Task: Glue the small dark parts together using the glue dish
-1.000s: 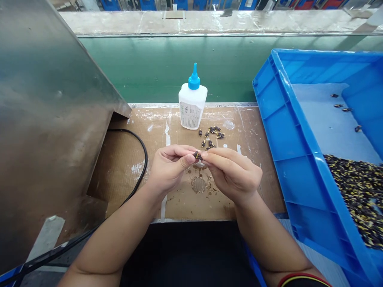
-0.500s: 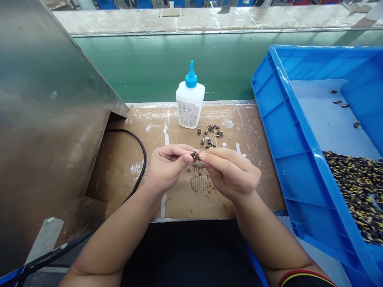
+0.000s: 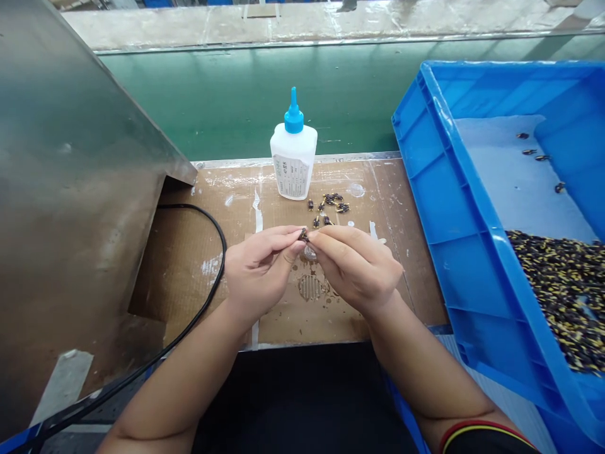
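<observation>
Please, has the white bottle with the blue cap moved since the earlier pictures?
No. Judged against the white tape strip on the cardboard, the white bottle keeps its place, to the right of it; only the whole view has shifted.

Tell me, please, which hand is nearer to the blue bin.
Right. The right hand is left of the bin, apart from it; the left hand is farther left.

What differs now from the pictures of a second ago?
The left hand and right hand have edged slightly forward, and the held part seems turned, showing less yellow. Nothing was visibly taken or let go; both hands' fingertips are still on it. The whole view shifted slightly with the camera. The bottle, loose parts and blue bin stayed put.
</observation>
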`<state>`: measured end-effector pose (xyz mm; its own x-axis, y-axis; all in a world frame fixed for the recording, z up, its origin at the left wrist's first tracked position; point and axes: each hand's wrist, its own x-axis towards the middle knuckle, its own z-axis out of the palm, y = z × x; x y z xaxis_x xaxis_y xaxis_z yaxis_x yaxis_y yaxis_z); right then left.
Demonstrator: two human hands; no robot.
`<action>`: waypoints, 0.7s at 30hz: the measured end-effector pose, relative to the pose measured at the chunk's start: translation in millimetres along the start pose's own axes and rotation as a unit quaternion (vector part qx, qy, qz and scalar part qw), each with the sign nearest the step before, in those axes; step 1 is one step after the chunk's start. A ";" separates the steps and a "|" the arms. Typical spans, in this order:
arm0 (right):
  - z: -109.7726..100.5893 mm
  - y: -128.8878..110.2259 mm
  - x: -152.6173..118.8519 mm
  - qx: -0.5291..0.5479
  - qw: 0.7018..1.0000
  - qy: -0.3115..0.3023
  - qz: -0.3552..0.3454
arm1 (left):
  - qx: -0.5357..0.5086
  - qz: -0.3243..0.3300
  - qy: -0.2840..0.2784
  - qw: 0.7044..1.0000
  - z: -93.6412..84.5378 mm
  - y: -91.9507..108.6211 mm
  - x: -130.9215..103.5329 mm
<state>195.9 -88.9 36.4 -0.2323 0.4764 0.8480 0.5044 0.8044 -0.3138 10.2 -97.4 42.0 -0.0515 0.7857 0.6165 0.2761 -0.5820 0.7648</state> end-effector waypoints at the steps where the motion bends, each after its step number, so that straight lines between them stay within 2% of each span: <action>1: 0.6 0.8 -0.1 -0.003 1.000 -0.002 0.002 | 0.022 0.017 -0.008 1.000 -0.8 0.0 -0.2; 6: 5.0 2.5 3.0 -0.017 1.000 0.004 0.001 | 0.056 0.040 -0.018 0.997 -2.4 0.4 -1.4; 21: 7.6 0.9 4.9 -0.016 1.000 0.011 0.017 | 0.012 -0.006 -0.017 1.000 -0.1 -0.1 -3.5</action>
<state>188.8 -83.1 37.0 -0.1973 0.4952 0.8461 0.5385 0.7759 -0.3285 10.3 -100.1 39.7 -0.0220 0.7994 0.6004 0.2993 -0.5678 0.7668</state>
